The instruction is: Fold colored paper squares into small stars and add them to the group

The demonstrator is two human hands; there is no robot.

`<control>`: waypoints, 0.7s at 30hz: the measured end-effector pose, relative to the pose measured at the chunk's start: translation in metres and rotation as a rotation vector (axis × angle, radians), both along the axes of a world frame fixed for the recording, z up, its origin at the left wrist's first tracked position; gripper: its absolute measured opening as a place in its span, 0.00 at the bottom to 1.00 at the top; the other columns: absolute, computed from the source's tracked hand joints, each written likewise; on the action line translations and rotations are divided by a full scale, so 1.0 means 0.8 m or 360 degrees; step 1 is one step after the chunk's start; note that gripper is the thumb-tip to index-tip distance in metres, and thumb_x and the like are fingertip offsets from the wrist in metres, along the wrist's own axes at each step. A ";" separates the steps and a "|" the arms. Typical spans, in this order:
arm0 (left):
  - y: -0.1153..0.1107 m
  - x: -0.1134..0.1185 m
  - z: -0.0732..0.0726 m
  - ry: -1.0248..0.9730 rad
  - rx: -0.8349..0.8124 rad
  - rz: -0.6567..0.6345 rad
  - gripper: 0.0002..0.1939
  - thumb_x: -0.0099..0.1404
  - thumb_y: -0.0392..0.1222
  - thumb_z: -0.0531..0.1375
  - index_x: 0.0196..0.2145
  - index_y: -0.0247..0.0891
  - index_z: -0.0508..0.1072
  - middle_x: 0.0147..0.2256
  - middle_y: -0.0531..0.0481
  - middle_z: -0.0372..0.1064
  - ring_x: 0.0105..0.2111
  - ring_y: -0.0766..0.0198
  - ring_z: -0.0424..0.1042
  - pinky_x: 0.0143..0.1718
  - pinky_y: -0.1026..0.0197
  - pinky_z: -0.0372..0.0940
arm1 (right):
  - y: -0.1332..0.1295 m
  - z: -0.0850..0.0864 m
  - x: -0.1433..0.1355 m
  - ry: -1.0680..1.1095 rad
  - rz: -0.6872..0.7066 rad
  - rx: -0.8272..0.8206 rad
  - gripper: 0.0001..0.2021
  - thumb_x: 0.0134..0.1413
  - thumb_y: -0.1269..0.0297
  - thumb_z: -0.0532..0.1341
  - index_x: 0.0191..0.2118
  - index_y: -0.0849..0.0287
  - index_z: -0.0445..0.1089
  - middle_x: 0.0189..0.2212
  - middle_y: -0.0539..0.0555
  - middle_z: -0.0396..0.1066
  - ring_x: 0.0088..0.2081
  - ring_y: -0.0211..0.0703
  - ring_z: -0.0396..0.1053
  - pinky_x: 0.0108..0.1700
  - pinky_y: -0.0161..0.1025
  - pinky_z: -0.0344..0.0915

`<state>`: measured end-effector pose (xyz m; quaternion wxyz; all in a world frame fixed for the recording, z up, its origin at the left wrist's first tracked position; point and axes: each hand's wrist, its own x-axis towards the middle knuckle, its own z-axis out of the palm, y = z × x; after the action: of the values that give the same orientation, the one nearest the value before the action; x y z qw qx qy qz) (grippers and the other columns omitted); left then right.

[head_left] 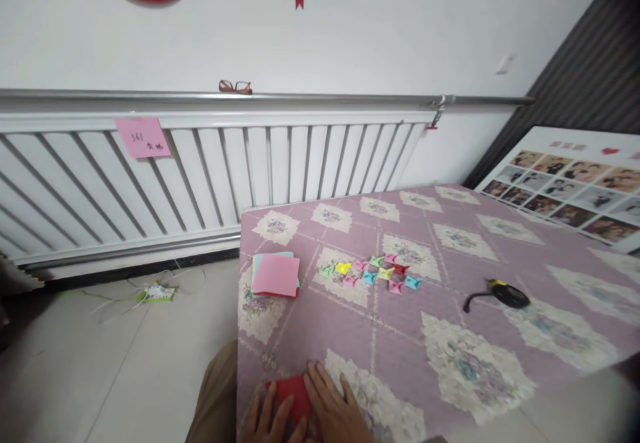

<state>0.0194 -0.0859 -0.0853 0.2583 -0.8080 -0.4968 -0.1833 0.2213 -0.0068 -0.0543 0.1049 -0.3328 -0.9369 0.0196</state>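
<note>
Both hands, the left hand and the right hand, lie flat and open on a red paper at the near edge of the tabletop. Pressing firmly should make each fold sharp.

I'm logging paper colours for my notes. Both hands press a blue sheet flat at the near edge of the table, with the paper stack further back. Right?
Not quite: the sheet under the left hand and right hand is red, not blue, as the head view shows. The rest holds: it lies at the table's near edge, with the paper stack further back.
</note>
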 end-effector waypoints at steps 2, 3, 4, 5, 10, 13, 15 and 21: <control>-0.001 0.000 0.004 -0.0023 0.0003 -0.0029 0.23 0.58 0.51 0.63 0.52 0.58 0.69 0.49 0.51 0.70 0.61 0.43 0.52 0.63 0.39 0.33 | -0.006 0.018 -0.004 -0.0131 -0.0085 -0.0367 0.40 0.49 0.49 0.60 0.66 0.55 0.47 0.65 0.58 0.48 0.64 0.56 0.49 0.61 0.54 0.47; -0.003 0.001 0.008 -0.0066 0.0005 -0.0041 0.23 0.57 0.52 0.63 0.51 0.56 0.69 0.49 0.50 0.70 0.61 0.43 0.52 0.63 0.39 0.31 | -0.009 0.026 -0.007 -0.0187 -0.0123 -0.0503 0.41 0.49 0.49 0.61 0.66 0.54 0.45 0.65 0.57 0.45 0.65 0.56 0.45 0.62 0.57 0.44; -0.004 0.001 0.013 -0.0126 -0.0013 -0.0056 0.24 0.56 0.57 0.63 0.51 0.54 0.70 0.49 0.49 0.69 0.61 0.42 0.50 0.62 0.39 0.30 | -0.012 0.032 -0.010 -0.0227 -0.0168 -0.0604 0.42 0.49 0.50 0.60 0.66 0.54 0.44 0.66 0.56 0.42 0.65 0.56 0.43 0.63 0.58 0.41; -0.006 0.002 0.019 -0.0188 -0.0047 -0.0082 0.28 0.55 0.63 0.60 0.51 0.51 0.70 0.49 0.46 0.69 0.61 0.40 0.49 0.62 0.39 0.29 | -0.014 0.036 -0.012 -0.0248 -0.0215 -0.0665 0.42 0.49 0.51 0.60 0.67 0.54 0.43 0.66 0.56 0.40 0.66 0.56 0.40 0.63 0.59 0.39; -0.018 0.002 0.041 -0.0341 -0.0482 -0.0056 0.37 0.54 0.68 0.57 0.57 0.50 0.64 0.57 0.44 0.61 0.60 0.37 0.49 0.60 0.39 0.32 | -0.027 0.039 -0.016 -0.0264 -0.0419 -0.0654 0.38 0.52 0.56 0.58 0.67 0.54 0.43 0.67 0.54 0.39 0.67 0.54 0.38 0.63 0.60 0.36; -0.023 0.000 0.044 -0.0424 -0.0770 -0.0063 0.37 0.55 0.64 0.58 0.60 0.50 0.59 0.60 0.43 0.56 0.60 0.33 0.47 0.58 0.35 0.37 | -0.029 0.040 -0.014 -0.0233 -0.0426 -0.0596 0.36 0.53 0.58 0.58 0.66 0.53 0.46 0.66 0.54 0.43 0.66 0.53 0.41 0.63 0.59 0.40; -0.023 -0.001 0.046 -0.0475 -0.0962 -0.0081 0.38 0.56 0.62 0.58 0.62 0.50 0.56 0.62 0.43 0.53 0.61 0.32 0.45 0.57 0.33 0.40 | -0.029 0.043 -0.014 -0.0170 -0.0438 -0.0514 0.33 0.54 0.61 0.57 0.65 0.53 0.49 0.65 0.55 0.47 0.65 0.53 0.44 0.62 0.58 0.44; -0.017 -0.005 0.064 -0.0750 -0.1312 -0.0048 0.36 0.57 0.56 0.61 0.61 0.50 0.56 0.62 0.48 0.52 0.63 0.39 0.41 0.60 0.34 0.40 | -0.035 0.057 -0.027 0.0091 -0.0303 -0.0468 0.19 0.57 0.67 0.57 0.54 0.50 0.67 0.52 0.53 0.69 0.54 0.48 0.64 0.58 0.50 0.55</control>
<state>0.0150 -0.0999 -0.0341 -0.2064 -0.7867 -0.5613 -0.1529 0.1998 -0.0346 -0.0086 0.0830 -0.4310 -0.8849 0.1557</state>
